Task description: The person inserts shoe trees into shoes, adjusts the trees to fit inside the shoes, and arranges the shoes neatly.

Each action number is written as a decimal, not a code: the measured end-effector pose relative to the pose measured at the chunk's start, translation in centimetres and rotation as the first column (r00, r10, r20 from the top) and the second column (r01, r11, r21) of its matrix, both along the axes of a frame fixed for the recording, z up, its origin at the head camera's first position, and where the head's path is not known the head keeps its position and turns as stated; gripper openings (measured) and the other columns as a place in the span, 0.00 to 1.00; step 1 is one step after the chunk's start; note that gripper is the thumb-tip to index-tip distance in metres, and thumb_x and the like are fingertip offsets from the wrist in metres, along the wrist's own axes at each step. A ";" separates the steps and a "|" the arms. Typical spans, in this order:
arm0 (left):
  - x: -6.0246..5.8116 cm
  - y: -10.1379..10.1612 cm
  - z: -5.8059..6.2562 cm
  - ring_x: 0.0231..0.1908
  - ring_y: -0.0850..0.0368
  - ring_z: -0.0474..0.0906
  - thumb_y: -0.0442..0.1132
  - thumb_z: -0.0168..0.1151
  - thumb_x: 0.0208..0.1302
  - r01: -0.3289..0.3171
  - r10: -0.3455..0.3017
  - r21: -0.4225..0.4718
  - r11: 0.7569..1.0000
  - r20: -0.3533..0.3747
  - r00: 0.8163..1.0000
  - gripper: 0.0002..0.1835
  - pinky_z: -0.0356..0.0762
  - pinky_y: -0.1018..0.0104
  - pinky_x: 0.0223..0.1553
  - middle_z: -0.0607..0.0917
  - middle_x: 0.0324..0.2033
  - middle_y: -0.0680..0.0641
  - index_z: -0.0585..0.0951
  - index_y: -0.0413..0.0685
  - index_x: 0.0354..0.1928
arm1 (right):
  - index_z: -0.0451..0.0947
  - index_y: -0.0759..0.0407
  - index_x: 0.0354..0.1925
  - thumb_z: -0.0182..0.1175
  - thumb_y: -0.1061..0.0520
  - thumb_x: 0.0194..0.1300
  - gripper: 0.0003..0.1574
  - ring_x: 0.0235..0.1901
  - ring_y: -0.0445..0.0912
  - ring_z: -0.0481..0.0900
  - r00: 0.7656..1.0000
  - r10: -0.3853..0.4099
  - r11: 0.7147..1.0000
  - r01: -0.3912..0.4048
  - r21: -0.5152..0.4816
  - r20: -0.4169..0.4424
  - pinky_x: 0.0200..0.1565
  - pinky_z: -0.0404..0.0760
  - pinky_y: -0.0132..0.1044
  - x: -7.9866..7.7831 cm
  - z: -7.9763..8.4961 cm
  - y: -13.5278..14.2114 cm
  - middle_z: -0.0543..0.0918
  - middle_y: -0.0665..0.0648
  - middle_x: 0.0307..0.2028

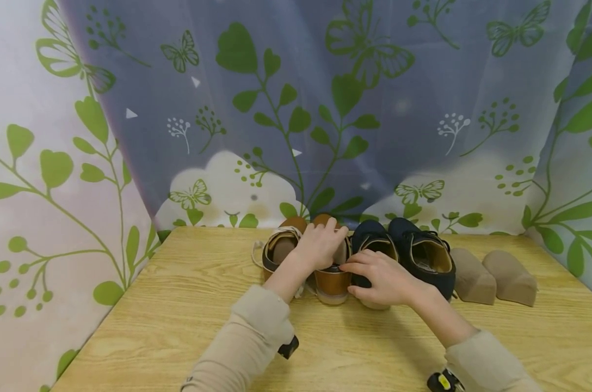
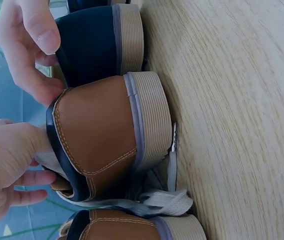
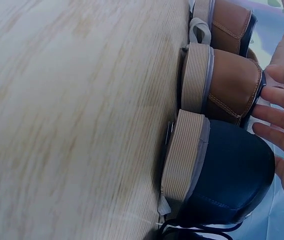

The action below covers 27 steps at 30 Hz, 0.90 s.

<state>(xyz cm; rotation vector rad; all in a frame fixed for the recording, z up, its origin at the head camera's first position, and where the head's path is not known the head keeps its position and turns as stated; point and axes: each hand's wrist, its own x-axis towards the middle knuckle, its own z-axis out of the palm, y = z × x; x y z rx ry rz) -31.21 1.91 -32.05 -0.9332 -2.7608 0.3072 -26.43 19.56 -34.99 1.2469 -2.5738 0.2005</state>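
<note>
Two brown leather shoes (image 1: 331,283) with dark collars stand side by side, heels toward me, with two dark navy shoes (image 1: 425,269) to their right. My left hand (image 1: 320,245) is at the mouth of the right-hand brown shoe, its thumb behind the heel collar; what its fingers hold is hidden. My right hand (image 1: 386,276) reaches over the nearer navy shoe (image 3: 232,172), thumb beside its heel. Its spread fingers (image 3: 279,97) touch or nearly touch the brown shoe's collar. Something beige shows inside the left brown shoe (image 2: 119,227).
Two beige shoe inserts (image 1: 510,277) lie right of the navy shoes. A pale shoelace (image 2: 167,200) trails between the brown shoes onto the wooden table (image 1: 203,326). Patterned curtains (image 1: 296,109) hang behind and at both sides.
</note>
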 end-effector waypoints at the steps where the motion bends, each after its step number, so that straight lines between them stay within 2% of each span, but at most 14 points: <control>1: 0.0 0.0 0.0 0.42 0.50 0.77 0.44 0.63 0.59 0.002 -0.002 -0.002 1.000 -0.004 1.000 0.28 0.72 0.54 0.47 0.68 0.55 0.43 0.66 0.54 0.61 | 0.78 0.56 0.53 0.60 0.47 0.60 0.24 0.51 0.52 0.72 1.000 -0.001 1.000 0.001 0.000 0.000 0.51 0.70 0.51 0.0 0.0 0.0 0.77 0.56 0.50; 10: -0.3 -0.1 -0.1 0.43 0.51 0.77 0.48 0.61 0.61 0.027 -0.029 -0.030 0.999 -0.048 0.998 0.28 0.70 0.54 0.50 0.67 0.57 0.44 0.66 0.56 0.62 | 0.77 0.56 0.53 0.60 0.48 0.60 0.25 0.51 0.53 0.72 1.000 -0.007 1.000 0.007 0.006 -0.006 0.51 0.69 0.52 0.0 0.2 0.0 0.77 0.56 0.51; 18: -0.5 -0.3 -0.2 0.47 0.51 0.76 0.50 0.60 0.61 0.041 -0.043 -0.037 0.998 -0.050 0.998 0.29 0.68 0.52 0.52 0.68 0.58 0.45 0.67 0.57 0.63 | 0.77 0.56 0.54 0.60 0.48 0.61 0.25 0.51 0.53 0.72 1.000 -0.009 1.000 0.009 0.008 0.005 0.51 0.69 0.52 -0.1 0.1 0.0 0.77 0.57 0.51; 22: -0.3 -0.2 -0.1 0.48 0.51 0.75 0.49 0.57 0.64 0.045 -0.048 -0.048 0.998 -0.055 0.997 0.26 0.66 0.51 0.54 0.70 0.57 0.46 0.68 0.59 0.64 | 0.77 0.57 0.54 0.60 0.48 0.61 0.25 0.52 0.54 0.72 1.000 -0.013 1.000 0.013 0.007 0.009 0.51 0.69 0.53 0.0 0.0 0.0 0.77 0.57 0.51; 27: 0.0 0.0 0.0 0.49 0.53 0.75 0.46 0.56 0.66 0.063 -0.070 -0.069 0.996 -0.098 0.993 0.22 0.66 0.52 0.53 0.74 0.54 0.49 0.72 0.61 0.62 | 0.77 0.57 0.54 0.60 0.48 0.60 0.25 0.52 0.54 0.72 1.000 -0.012 1.000 0.012 0.006 0.004 0.52 0.69 0.53 0.1 0.0 -0.1 0.77 0.57 0.51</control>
